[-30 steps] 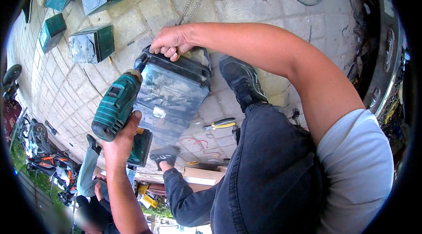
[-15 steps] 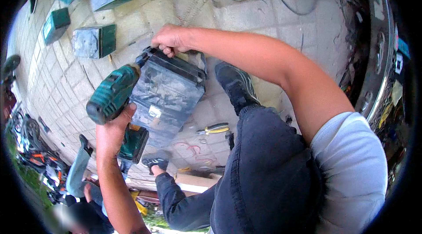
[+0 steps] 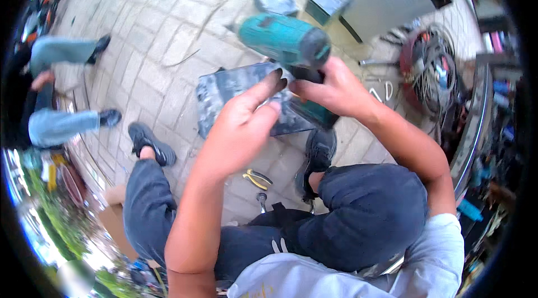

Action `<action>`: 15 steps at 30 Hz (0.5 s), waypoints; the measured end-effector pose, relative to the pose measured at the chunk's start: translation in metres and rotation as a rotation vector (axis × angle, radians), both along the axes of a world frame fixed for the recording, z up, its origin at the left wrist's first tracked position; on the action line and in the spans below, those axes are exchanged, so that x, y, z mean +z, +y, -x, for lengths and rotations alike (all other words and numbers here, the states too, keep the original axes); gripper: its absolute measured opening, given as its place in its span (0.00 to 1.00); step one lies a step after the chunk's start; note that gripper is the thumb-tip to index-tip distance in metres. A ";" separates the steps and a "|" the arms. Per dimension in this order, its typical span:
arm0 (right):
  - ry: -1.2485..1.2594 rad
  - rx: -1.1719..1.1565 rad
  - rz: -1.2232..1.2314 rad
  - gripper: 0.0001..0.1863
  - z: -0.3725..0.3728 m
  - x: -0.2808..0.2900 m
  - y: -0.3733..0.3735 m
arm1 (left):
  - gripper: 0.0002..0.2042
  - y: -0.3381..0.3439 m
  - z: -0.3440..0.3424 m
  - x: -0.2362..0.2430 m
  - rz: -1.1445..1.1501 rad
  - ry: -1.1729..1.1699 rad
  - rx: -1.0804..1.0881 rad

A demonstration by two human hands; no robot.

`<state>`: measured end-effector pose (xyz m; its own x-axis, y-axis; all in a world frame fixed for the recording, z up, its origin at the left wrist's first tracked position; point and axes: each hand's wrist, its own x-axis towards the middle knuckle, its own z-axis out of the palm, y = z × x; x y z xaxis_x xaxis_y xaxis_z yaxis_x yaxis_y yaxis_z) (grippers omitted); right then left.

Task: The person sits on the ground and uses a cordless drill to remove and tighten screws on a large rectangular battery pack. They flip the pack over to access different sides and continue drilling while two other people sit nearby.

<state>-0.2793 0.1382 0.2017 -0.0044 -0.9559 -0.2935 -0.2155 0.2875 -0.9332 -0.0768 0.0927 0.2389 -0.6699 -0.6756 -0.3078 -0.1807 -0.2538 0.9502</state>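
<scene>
Drill (image 3: 273, 36): right fingers (image 3: 311, 91) wrapped round it | left fingers (image 3: 262, 88): partly spread beside it, contact unclear

Count one left hand (image 3: 240, 130) and one right hand (image 3: 344, 88), making two. Add one teal drill (image 3: 286, 40), one grey-smeared box (image 3: 216, 102) and one pair of yellow-and-black pliers (image 3: 259, 178). Tally at least three smaller boxes (image 3: 330, 0) near the upper edge, plus one tall grey case (image 3: 386, 4). Reckon two of the wearer's black shoes (image 3: 154, 145), one cardboard box (image 3: 116, 224) and one co-worker (image 3: 64, 124), with two dark shoes (image 3: 110, 117). Include one tangled cable bundle (image 3: 434, 63); cannot count its separate strands.
</scene>
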 end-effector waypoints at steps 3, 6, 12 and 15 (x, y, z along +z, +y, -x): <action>0.253 0.116 -0.112 0.21 -0.023 0.028 0.006 | 0.18 0.014 -0.062 -0.008 0.897 -0.535 -0.091; 0.531 0.235 -0.073 0.22 -0.026 0.049 0.007 | 0.16 0.040 -0.153 -0.005 1.166 -0.692 -0.207; 0.506 0.241 0.149 0.22 -0.072 0.100 -0.003 | 0.08 0.112 -0.214 0.022 1.050 -0.641 -0.104; 0.350 0.201 0.049 0.20 -0.117 0.116 -0.010 | 0.09 0.069 -0.186 0.023 1.151 -0.630 0.107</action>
